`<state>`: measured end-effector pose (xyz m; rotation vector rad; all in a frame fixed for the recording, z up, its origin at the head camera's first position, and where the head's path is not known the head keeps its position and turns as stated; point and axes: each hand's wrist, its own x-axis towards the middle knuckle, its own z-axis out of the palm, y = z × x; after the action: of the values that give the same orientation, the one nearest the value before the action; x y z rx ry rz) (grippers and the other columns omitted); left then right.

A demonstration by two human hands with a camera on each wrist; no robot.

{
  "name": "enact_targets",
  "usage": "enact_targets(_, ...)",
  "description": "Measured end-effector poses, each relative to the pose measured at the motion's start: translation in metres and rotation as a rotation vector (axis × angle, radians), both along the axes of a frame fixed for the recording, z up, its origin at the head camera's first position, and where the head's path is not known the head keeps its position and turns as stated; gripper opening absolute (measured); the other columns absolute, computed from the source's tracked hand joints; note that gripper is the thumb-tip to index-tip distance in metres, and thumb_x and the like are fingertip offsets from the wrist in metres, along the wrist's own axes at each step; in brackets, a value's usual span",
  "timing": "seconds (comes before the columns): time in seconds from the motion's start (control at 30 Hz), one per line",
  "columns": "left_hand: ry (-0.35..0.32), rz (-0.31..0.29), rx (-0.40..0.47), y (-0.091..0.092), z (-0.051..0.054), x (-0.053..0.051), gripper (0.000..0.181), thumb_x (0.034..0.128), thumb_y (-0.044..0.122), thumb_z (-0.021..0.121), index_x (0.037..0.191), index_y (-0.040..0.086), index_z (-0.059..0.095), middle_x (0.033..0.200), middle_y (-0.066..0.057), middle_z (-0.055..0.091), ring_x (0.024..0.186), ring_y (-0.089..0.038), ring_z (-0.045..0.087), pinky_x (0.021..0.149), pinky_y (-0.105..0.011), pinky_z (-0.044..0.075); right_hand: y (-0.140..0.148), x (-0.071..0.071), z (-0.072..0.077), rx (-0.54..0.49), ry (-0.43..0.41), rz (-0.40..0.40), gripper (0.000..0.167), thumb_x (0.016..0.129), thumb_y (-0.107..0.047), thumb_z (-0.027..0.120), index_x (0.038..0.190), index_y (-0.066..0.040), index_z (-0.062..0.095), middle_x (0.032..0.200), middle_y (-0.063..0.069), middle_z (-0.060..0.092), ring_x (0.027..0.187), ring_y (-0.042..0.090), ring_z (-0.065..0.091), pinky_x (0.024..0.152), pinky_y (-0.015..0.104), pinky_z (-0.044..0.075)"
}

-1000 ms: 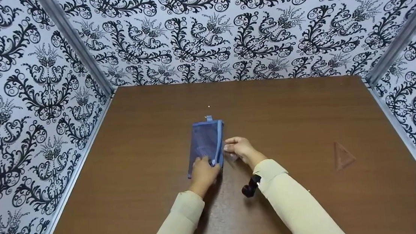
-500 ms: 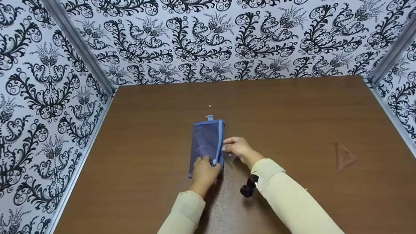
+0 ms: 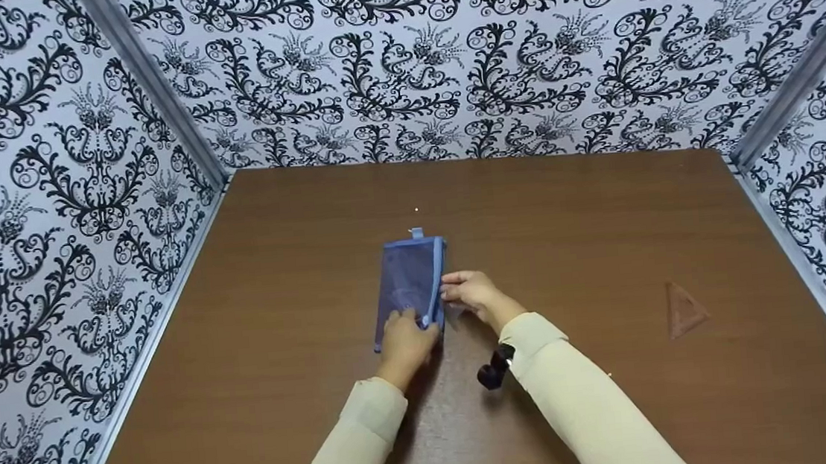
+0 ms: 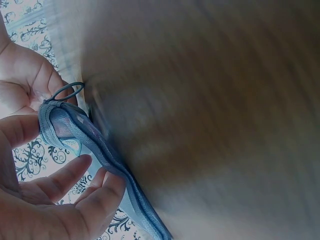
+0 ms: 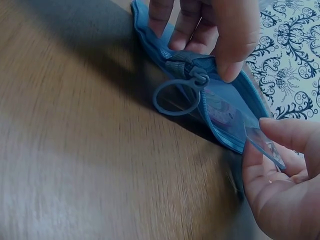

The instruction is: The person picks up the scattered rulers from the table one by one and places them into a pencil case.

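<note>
A blue mesh zip pouch [image 3: 406,277] lies on the table, its zip edge on the right. My left hand [image 3: 404,341] grips the pouch's near end, thumb by the zip; in the right wrist view the zipper's ring pull [image 5: 176,97] hangs there and the zip gapes. My right hand [image 3: 475,295] is at the pouch's right edge. Between its thumb and fingers it pinches a clear flat plastic piece [image 5: 265,146], one end of which is within the pouch opening [image 5: 235,107]. Something pinkish shows through inside the pouch.
A transparent reddish triangle [image 3: 685,310] lies on the right part of the brown table [image 3: 292,220]. Patterned walls [image 3: 399,69] stand behind and at both sides. A black device [image 3: 496,368] is on the right wrist.
My right hand has moved slightly left with the clear piece, up to the pouch's edge. The left hand keeps its grip on the pouch, nearly still.
</note>
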<state>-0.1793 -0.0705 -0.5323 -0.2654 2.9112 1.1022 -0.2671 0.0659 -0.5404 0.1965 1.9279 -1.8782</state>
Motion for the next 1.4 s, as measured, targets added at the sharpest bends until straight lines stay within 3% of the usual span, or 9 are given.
enact_targets(0.17,-0.011,-0.001,-0.004,0.0,0.001,0.0,0.051,0.0824,0.027,0.069,0.12,-0.006,0.061,0.11,-0.022,0.058,0.106,-0.038,0.055,0.089,-0.048,0.047,-0.001,0.0,0.0,-0.022,-0.01,0.011,0.042,0.087,0.014,0.055,0.129,0.015,0.05,0.129,0.03,0.055,0.094,0.019,0.064,0.087,0.033,0.052)
enact_targets(0.5,-0.004,-0.006,0.004,-0.001,0.002,0.0,0.048,0.0826,0.026,0.069,0.118,-0.006,0.062,0.108,-0.02,0.058,0.104,-0.037,0.056,0.087,-0.047,0.048,-0.004,-0.001,-0.003,0.043,0.016,-0.012,0.034,0.087,0.009,0.06,0.121,0.014,0.058,0.087,0.007,0.067,0.072,0.009,0.059,0.062,0.022,0.05)
enact_targets(0.97,-0.013,-0.007,0.0,-0.001,0.001,0.0,0.051,0.0839,0.027,0.068,0.122,-0.006,0.061,0.112,-0.022,0.057,0.108,-0.039,0.055,0.089,-0.048,0.048,-0.007,0.0,-0.005,0.18,0.087,-0.019,0.025,0.083,0.007,0.066,0.108,0.011,0.064,0.082,0.006,0.067,0.065,0.009,0.055,0.051,0.02,0.047)
enact_targets(1.03,-0.01,-0.008,-0.001,-0.001,0.0,0.0,0.05,0.0836,0.027,0.069,0.121,-0.006,0.061,0.112,-0.022,0.058,0.107,-0.039,0.055,0.089,-0.048,0.048,-0.005,-0.013,-0.032,0.178,0.131,-0.002,0.023,0.08,0.006,0.069,0.104,0.007,0.067,0.084,0.008,0.068,0.065,0.011,0.058,0.05,0.023,0.048)
enact_targets(1.1,-0.013,-0.008,0.005,-0.001,0.0,0.0,0.051,0.0837,0.028,0.068,0.121,-0.006,0.061,0.113,-0.022,0.057,0.108,-0.039,0.055,0.089,-0.048,0.047,-0.001,-0.054,-0.107,0.174,0.165,0.018,0.023,0.076,-0.001,0.076,0.098,0.0,0.071,0.085,0.01,0.068,0.066,0.014,0.061,0.051,0.028,0.051)
enact_targets(1.2,-0.004,-0.005,0.011,-0.001,0.001,0.001,0.052,0.0829,0.027,0.068,0.121,-0.007,0.061,0.111,-0.022,0.058,0.107,-0.039,0.055,0.089,-0.049,0.047,-0.001,-0.062,-0.125,0.199,0.238,0.043,0.016,0.072,-0.003,0.078,0.086,-0.006,0.072,0.079,0.008,0.068,0.064,0.018,0.064,0.049,0.034,0.053)
enact_targets(1.23,0.001,-0.004,0.014,-0.001,0.001,0.001,0.052,0.0825,0.027,0.069,0.121,-0.007,0.061,0.11,-0.022,0.058,0.107,-0.039,0.055,0.089,-0.049,0.047,-0.002,-0.078,-0.155,0.212,0.261,0.049,0.014,0.072,-0.005,0.079,0.084,-0.007,0.072,0.077,0.007,0.067,0.062,0.018,0.064,0.048,0.034,0.053)
enact_targets(1.33,0.016,-0.003,0.014,-0.001,0.003,0.002,0.051,0.0813,0.025,0.069,0.119,-0.008,0.061,0.105,-0.021,0.058,0.103,-0.039,0.056,0.087,-0.049,0.047,-0.008,-0.049,-0.104,0.257,0.326,0.056,0.008,0.072,-0.001,0.071,0.075,-0.008,0.07,0.07,0.004,0.065,0.057,0.015,0.062,0.045,0.031,0.051)
enact_targets(1.4,0.014,-0.003,0.014,-0.001,0.003,0.002,0.051,0.0814,0.025,0.069,0.119,-0.009,0.061,0.105,-0.021,0.057,0.103,-0.039,0.056,0.087,-0.049,0.047,-0.008,-0.046,-0.1,0.247,0.328,0.075,0.007,0.072,-0.002,0.072,0.078,-0.005,0.071,0.07,0.005,0.064,0.057,0.014,0.061,0.046,0.031,0.052)
